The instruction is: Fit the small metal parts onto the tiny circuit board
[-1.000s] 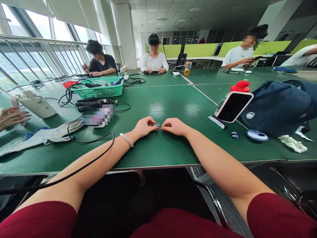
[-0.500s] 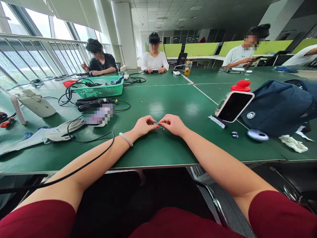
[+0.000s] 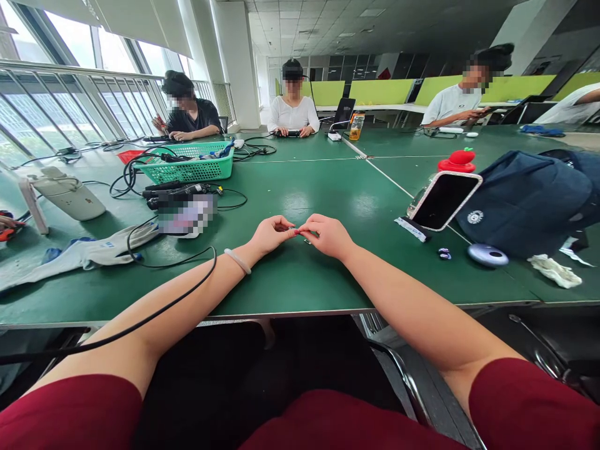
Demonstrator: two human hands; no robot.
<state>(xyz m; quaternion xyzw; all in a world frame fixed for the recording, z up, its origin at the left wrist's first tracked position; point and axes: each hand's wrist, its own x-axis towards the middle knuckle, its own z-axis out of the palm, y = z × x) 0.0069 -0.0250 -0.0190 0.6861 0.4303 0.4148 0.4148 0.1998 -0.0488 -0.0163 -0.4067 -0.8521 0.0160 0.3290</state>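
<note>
My left hand [image 3: 274, 235] and my right hand [image 3: 327, 235] meet fingertip to fingertip just above the green table [image 3: 300, 284]. Both are closed in a pinch around something small, mostly hidden by the fingers, so its kind does not show. A tiny metallic-looking piece [image 3: 307, 242] lies on the tabletop just under my right fingertips. Around my left wrist is a pale band [image 3: 238, 261].
To the left lie a pale glove [image 3: 107, 247], a black cable [image 3: 154, 314] crossing over my left forearm, and a green basket [image 3: 187, 165]. A propped phone [image 3: 443, 200], a purple oval case [image 3: 487, 255] and a dark blue bag [image 3: 529, 200] stand right. Several people sit beyond.
My fingertips have drawn closer together, and the small thing between them, partly visible before, is now mostly covered. The piece on the table stays in place.
</note>
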